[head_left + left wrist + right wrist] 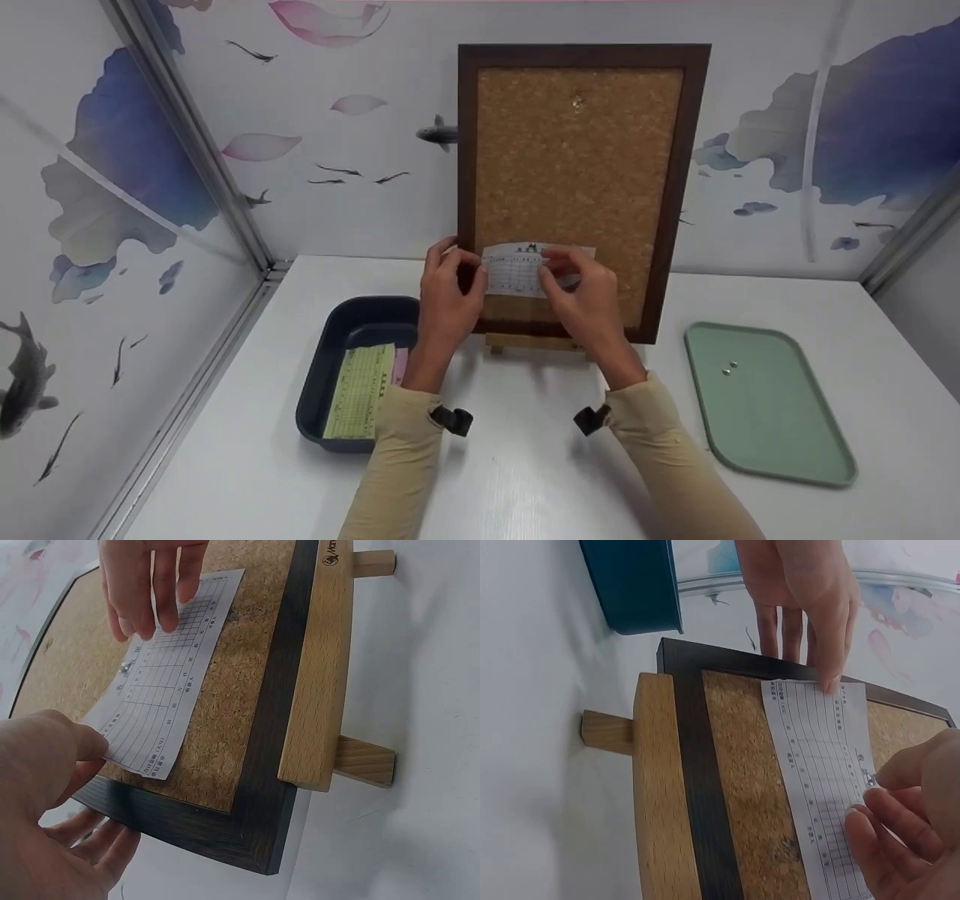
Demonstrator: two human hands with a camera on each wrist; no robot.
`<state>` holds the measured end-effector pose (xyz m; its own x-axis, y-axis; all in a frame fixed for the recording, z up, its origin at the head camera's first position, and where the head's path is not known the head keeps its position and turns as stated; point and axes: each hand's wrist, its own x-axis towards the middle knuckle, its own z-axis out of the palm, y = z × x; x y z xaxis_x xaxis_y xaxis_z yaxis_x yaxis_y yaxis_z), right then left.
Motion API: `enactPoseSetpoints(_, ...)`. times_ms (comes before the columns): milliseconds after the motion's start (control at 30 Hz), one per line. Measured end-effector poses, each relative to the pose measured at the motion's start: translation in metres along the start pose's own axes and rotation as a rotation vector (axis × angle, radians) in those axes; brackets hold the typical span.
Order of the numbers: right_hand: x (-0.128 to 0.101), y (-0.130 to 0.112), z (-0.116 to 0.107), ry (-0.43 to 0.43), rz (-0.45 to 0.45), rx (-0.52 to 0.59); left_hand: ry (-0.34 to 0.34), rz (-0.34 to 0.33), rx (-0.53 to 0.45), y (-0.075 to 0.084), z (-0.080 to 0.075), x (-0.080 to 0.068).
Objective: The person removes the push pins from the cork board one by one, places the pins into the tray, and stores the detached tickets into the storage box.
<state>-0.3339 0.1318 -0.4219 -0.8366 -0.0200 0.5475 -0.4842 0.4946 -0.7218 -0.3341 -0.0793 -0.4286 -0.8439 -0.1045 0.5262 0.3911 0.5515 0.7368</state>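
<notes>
A white printed paper form point(514, 268) lies across the lower part of a dark-framed cork board point(577, 172). My left hand point(448, 289) pinches the form's left end, with its other fingers at the outer side of the frame, as the left wrist view shows. A small shiny pushpin point(125, 669) sits at the form's upper edge. Just beside this pin is my right hand point(589, 289), its fingers bent loosely over the form. In the left wrist view the right fingertips point(166, 619) stand apart from the pin. The right hand hides the form's right part in the head view.
A wooden stand point(322, 675) carries the board on the white table. To the left is a dark blue bin point(311, 405) with yellow point(360, 390) and pink forms. At the right, a green tray point(772, 420) bears two small pins point(730, 368). Another pin point(577, 101) shows high on the cork.
</notes>
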Motion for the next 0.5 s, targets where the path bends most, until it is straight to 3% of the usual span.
enactPoseSetpoints(500,0.011,-0.003,0.022,0.128,-0.012,-0.064,-0.015,0.019,0.009,-0.001,-0.003,0.001)
